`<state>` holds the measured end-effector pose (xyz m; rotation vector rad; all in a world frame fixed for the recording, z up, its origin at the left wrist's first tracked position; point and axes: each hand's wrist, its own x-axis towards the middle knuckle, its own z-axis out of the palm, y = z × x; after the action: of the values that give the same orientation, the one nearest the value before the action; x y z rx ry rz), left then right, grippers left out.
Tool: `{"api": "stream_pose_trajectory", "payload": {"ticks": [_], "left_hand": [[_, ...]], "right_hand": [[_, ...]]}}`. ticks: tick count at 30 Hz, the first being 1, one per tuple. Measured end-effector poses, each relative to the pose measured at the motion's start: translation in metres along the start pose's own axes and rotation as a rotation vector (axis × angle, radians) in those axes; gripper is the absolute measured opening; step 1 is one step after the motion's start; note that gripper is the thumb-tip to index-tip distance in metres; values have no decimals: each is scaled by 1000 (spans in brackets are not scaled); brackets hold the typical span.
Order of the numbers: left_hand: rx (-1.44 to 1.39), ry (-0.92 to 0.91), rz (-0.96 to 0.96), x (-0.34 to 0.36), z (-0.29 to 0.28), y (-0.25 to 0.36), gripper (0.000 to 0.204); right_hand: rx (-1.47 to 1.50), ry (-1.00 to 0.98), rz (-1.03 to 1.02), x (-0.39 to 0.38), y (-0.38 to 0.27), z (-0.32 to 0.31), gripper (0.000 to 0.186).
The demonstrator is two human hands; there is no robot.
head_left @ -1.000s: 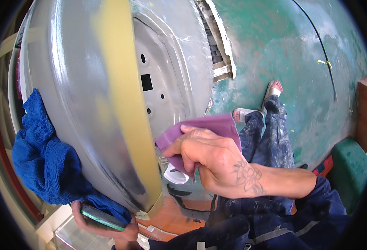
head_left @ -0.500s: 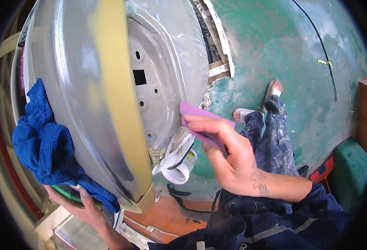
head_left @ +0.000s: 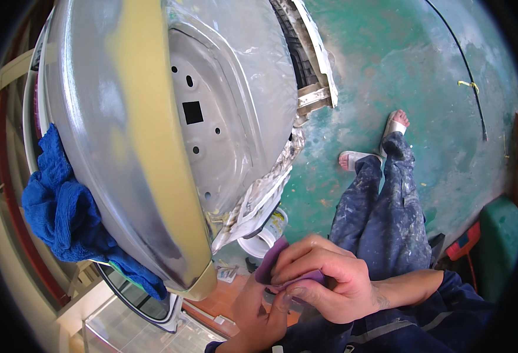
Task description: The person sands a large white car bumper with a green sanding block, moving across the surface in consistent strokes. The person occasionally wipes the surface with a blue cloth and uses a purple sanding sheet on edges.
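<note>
A folded sheet of purple sandpaper (head_left: 272, 260) is held in front of my body, just off the lower corner of a car body panel (head_left: 147, 147). My right hand (head_left: 332, 279) pinches it between thumb and bent fingers. From below, my left hand (head_left: 259, 315) grips its lower edge, the thumb raised against it; the left fingertips are partly hidden. The panel is sanded grey with a yellowish band along its edge, beside a recess with several holes. A blue cloth (head_left: 70, 212) drapes over the panel's left side.
A white bucket (head_left: 262, 238) stands below the crumpled masking sheet (head_left: 253, 206) at the panel's lower edge. A black hose (head_left: 462, 76) lies on the green floor (head_left: 359, 53). At the right is a green bin-like object (head_left: 500, 250) by a red tool (head_left: 464, 242).
My left hand has left the panel's edge by the blue cloth and come to the sandpaper. My right hand has drawn the sandpaper down, away from the recess.
</note>
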<state>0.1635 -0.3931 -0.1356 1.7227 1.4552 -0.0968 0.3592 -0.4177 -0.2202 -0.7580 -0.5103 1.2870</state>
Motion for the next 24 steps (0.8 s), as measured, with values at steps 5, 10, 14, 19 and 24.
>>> {"api": "stream_pose_trajectory", "payload": {"ticks": [5,10,14,19,24], "left_hand": [[160,47,55,20,-1,5,32],[669,267,433,4,-34,12,40],[928,477,973,3,-99,43,53],[1303,827,738,23,-124,41,88],[1243,872,603,24,-110,41,95]], "right_hand": [[-213,131,90,17,12,7,40],[-117,108,20,37,39,20,17],[-288,281,-284,81,77,25,15],[-437,222,-469,87,80,41,19],[-424,198,-437,88,70,44,21]]}}
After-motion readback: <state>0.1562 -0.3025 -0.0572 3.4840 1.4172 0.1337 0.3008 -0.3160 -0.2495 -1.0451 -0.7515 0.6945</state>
